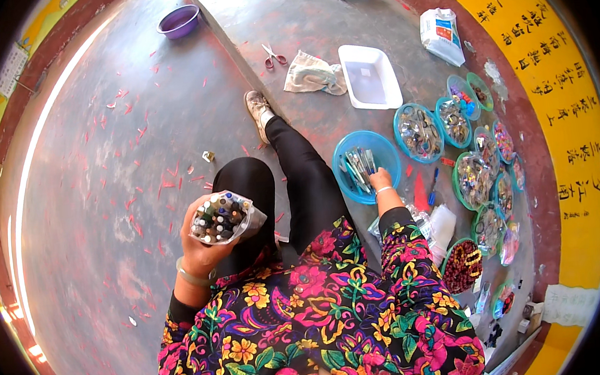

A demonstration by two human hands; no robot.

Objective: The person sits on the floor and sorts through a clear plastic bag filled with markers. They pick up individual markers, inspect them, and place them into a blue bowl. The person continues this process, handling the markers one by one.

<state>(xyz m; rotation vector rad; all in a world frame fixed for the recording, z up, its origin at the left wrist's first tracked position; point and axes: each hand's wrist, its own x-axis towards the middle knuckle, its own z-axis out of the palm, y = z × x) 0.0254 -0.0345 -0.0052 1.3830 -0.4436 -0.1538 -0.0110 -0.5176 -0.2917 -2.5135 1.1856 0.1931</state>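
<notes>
My left hand is wrapped round a clear plastic bag packed with pens, held above my bent knee. The bundled pens stand upright, their dark, white and blue ends facing up. On my right, my right hand reaches into a round blue basin, its fingers closed at the ends of several slim pens that lie there. What exactly the fingertips grip is too small to make out.
Bowls of small parts crowd the right side. Beyond the basin lie a white tray, a cloth and red-handled scissors. A blue marker lies beside the basin. A purple basin stands far off. Red scraps litter the floor.
</notes>
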